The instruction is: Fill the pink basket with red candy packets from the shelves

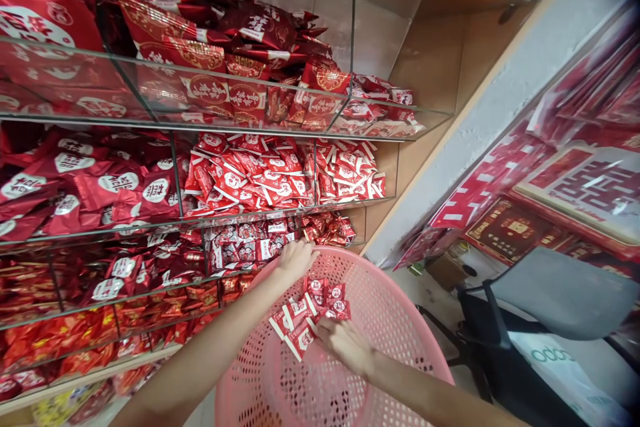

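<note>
A large pink perforated plastic basket (400, 293) stands in front of me, against the shelves. My left hand (297, 259) is at the basket's far rim, its fingers curled over the edge. Inside the basket my right hand (345, 343) is closed, fingertips on the small red-and-white candy packets (300, 340). Several packets cluster there, some with white edges, others darker red (337, 297). Part of the packet at the right fingertips is hidden by the fingers. The basket's lower wall and floor show through its holes.
Glass-fronted shelves (240, 120) hold heaps of red-wrapped sweets (260, 173) in divided compartments. On the right are a pale wall edge (430, 173), red printed goods (590, 187), and a grey-backed black chair (565, 293) with a white bag (555, 367) on it.
</note>
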`<state>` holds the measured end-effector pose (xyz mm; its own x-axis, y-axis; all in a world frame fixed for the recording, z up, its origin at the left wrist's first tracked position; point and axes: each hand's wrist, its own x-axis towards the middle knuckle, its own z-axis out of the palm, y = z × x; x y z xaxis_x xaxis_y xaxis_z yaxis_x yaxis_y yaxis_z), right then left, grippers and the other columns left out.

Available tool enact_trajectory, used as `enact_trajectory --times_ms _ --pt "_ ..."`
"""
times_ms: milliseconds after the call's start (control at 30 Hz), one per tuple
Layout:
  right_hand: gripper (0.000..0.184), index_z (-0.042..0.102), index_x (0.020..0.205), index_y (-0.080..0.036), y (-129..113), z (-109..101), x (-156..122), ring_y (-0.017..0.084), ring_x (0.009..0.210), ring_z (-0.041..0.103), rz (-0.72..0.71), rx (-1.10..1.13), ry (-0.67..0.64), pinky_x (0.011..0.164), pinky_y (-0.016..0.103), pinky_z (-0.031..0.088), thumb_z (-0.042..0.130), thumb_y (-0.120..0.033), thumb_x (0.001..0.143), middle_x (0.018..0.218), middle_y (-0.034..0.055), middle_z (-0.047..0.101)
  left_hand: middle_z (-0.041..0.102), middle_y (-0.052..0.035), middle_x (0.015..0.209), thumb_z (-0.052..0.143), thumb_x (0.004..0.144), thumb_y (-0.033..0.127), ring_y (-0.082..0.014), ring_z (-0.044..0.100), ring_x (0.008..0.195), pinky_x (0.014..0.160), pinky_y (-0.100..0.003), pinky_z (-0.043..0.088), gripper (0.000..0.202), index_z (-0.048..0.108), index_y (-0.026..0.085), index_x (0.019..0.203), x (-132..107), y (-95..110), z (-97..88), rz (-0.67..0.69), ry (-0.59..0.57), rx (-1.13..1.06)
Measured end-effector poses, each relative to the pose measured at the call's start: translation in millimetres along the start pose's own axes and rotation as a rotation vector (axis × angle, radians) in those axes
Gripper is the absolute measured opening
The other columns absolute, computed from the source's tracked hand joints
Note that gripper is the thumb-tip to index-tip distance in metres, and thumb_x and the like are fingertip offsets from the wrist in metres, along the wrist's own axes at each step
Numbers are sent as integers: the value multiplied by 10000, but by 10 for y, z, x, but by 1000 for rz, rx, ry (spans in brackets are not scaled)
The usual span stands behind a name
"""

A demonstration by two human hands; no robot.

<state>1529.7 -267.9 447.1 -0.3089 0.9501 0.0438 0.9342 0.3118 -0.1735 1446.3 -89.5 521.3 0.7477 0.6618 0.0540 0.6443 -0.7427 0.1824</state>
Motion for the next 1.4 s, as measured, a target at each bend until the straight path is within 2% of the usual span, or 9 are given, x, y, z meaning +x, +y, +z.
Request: enact_trajectory --times_ms 67,133,300,467,633,967,1200,1300,1400 --pt "260 551 787 -186 23 -105 63 120 604 523 -38 -50 -62 528 226 377 399 -389 846 797 16 576 590 -98 976 273 853 387 -209 567 850 727 -325 422 388 559 178 1011 1 0 6 1 11 1" --pt "277 548 862 -196 64 -236 152 143 731 536 -80 -54 -75 602 233 405 426 -441 819 882 22 563 589 -99 981 270 855 391 -203 568 851 729 -315 420 394 556 174 1015 2 0 15 1 19 -1" --pt "410 448 1150 -241 176 -453 456 194 965 469 -107 -36 -70 790 303 405 513 -403 779 1063 48 514 592 -89 978 257 858 406 -194 570 843 727 -310 421 404 550 187 1028 7 2 37 -9 29 7" --pt "447 448 1180 -271 215 -405 658 212 976 453 -207 -37 -166 832 343 378 536 -399 761 1038 45 542 599 -79 958 268 854 410 -196 577 814 695 -306 428 393 557 198 1015 18 -2 43 -7 47 22" --pt "420 458 1179 -249 221 -313 699 210 970 465 -227 -51 -224 835 338 368 529 -317 771 995 55 571 604 -85 964 290 849 400 -203 583 817 689 -308 430 376 560 191 1007 15 5 35 -6 58 23" --pt "486 391 1241 -212 232 -395 798 207 1048 460 -208 73 -122 916 327 329 510 -254 772 1134 78 547 597 -98 967 276 849 413 -206 585 818 682 -307 434 400 560 181 1011 8 30 5 -31 26 22" --pt "431 435 1202 -198 153 -256 871 185 1047 478 -230 137 -150 903 296 343 469 -167 773 1124 66 563 601 -96 944 247 850 436 -209 585 801 667 -310 437 436 569 175 987 0 21 22 -19 58 24" --pt "429 447 1179 -181 116 -340 838 197 1021 496 -196 111 -135 868 295 374 507 -233 757 1143 85 540 600 -90 941 241 848 444 -202 584 790 664 -307 436 444 573 181 982 12 6 53 -18 67 23" --pt "385 464 1140 -191 78 -619 743 182 985 512 -197 91 -52 840 283 386 487 -301 772 1126 74 537 600 -82 954 253 850 426 -201 579 802 674 -313 437 421 565 195 1012 29 -15 87 -17 72 27"
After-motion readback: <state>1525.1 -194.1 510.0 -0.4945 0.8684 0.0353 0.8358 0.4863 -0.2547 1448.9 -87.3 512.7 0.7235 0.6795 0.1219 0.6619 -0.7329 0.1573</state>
